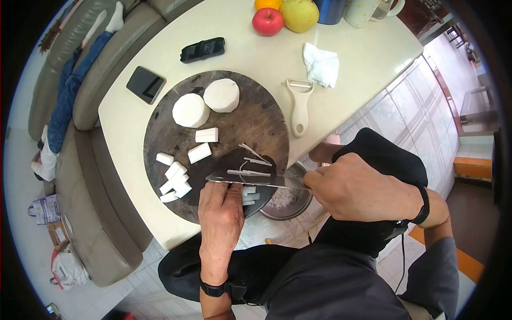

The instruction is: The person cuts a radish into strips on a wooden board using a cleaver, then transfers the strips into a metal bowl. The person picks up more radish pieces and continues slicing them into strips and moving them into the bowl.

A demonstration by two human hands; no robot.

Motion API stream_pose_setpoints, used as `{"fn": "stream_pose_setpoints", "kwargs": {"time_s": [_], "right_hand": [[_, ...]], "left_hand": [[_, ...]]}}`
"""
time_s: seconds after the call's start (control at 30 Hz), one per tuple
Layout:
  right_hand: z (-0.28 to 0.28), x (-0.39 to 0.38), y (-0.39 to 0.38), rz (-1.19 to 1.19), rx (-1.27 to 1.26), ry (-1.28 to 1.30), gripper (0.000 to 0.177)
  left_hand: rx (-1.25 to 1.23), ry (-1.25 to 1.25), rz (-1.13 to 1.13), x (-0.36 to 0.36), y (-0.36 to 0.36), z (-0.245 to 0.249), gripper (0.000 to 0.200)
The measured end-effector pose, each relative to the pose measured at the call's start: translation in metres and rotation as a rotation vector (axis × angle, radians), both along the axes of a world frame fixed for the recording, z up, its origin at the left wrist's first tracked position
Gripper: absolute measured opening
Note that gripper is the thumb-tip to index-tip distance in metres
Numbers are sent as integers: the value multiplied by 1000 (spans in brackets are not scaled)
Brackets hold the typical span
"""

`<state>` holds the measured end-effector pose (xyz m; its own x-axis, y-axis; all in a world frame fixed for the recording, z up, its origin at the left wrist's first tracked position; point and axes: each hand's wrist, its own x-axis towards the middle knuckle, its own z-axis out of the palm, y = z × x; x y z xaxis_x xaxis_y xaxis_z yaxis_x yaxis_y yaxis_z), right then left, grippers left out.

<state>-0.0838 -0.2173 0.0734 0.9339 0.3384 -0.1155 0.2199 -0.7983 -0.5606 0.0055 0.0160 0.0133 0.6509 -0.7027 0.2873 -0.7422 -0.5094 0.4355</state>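
My right hand (352,186) is closed around the handle of a kitchen knife (256,180), its blade lying across the round wooden cutting board (256,112). My left hand (220,213) has its fingers bent together against the near side of the blade, pressing on white radish pieces (249,195) that are mostly hidden beneath it. Just beyond the blade lie thin radish strips (255,161). Several radish blocks (200,153) are scattered to the left, and two thick round radish chunks (222,95) stand at the back of the board.
A metal bowl (290,207) with white shreds sits below the table edge, by my knees. On the table (176,37) are a peeler (300,109), a crumpled tissue (322,65), a phone (145,84), a black object (202,49) and fruit (268,21). A person (66,101) lies on the sofa.
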Motion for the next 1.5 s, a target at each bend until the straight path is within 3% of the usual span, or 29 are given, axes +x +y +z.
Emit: {"fn": "stream_pose_setpoints", "kwargs": {"time_s": [0.43, 0.7, 0.77, 0.9, 1.07, 1.17, 1.5], "right_hand": [[11, 17, -14, 98, -60, 101, 14], [16, 24, -4, 140, -91, 174, 13], [14, 25, 3, 178, -77, 90, 12], [-1, 18, 19, 126, -72, -79, 16], [7, 21, 3, 46, -45, 143, 11], [12, 18, -2, -86, 4, 171, 10], [6, 6, -1, -118, 106, 146, 9]], "left_hand": [[5, -22, -11, 1, 2, -4, 22], [5, 7, 0, 1, 0, -2, 16], [-5, 2, -6, 0, 1, -2, 14], [31, 19, 3, 0, 5, -3, 12], [-29, 72, 49, -1, 2, 1, 15], [-104, 151, 102, -1, 5, 3, 16], [-39, 193, 118, 8, 19, 18, 15]]}}
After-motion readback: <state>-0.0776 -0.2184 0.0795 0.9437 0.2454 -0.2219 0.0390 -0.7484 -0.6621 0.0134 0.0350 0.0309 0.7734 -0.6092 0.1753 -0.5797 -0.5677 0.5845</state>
